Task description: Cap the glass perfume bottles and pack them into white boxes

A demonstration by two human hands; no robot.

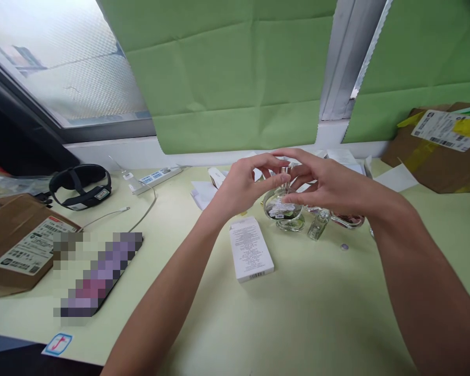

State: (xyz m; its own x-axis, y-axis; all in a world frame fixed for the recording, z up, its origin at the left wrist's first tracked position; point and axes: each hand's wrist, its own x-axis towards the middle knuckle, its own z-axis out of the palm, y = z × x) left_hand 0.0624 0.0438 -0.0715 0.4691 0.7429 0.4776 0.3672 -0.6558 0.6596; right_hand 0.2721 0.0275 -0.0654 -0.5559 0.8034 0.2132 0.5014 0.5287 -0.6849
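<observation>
Perfume bottle (284, 211) steadied on the table (329, 313) while both hands work at its silver top (285, 171)
Round and clear, the bottle stands near the far edge of the table, a white carton (250, 248) just beside it and a smaller glass vial (318, 225) at its other side; left hand (241, 185) curls half-closed with fingertips pinching toward the top, right hand (329, 185) cups over it, fingers bent on the neck; judged, the cap is being worked, so a firm pinch and a steady base come next

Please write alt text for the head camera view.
Two bare hands, left hand and right hand, meet over the top of a round glass bottle standing on a pale green table. A white box lies beside it.
</observation>
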